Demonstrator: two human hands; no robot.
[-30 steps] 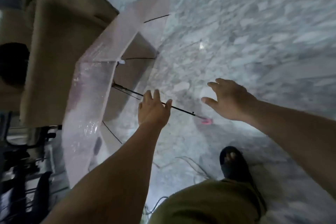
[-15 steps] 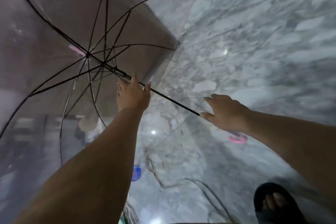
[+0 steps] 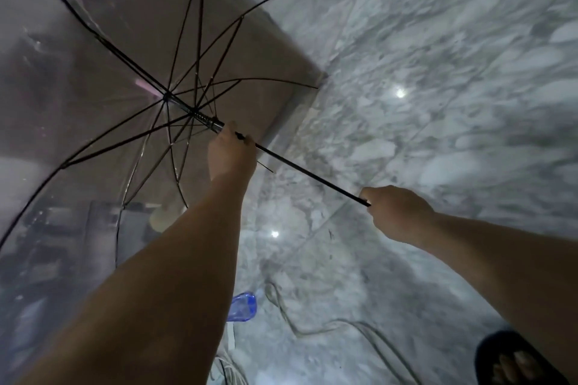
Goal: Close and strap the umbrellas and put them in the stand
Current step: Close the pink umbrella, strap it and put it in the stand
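A clear umbrella (image 3: 93,56) with black ribs is spread open and fills the upper left, its inside facing me. Its black shaft (image 3: 306,173) slants down to the right. My left hand (image 3: 230,155) is wrapped around the shaft just below the runner, where the ribs meet. My right hand (image 3: 395,212) is closed over the lower end of the shaft, hiding the handle. No stand is in view.
A brown upholstered seat (image 3: 250,50) shows behind the canopy. The floor (image 3: 453,72) is grey-white marble. A blue plastic object (image 3: 242,306) and loose cables (image 3: 328,327) lie near my feet. My sandalled foot (image 3: 513,362) is at the bottom right.
The umbrella came up off the floor and turned so its inside faces me. My left hand closed on the shaft by the runner, and my right hand closed over the handle end.
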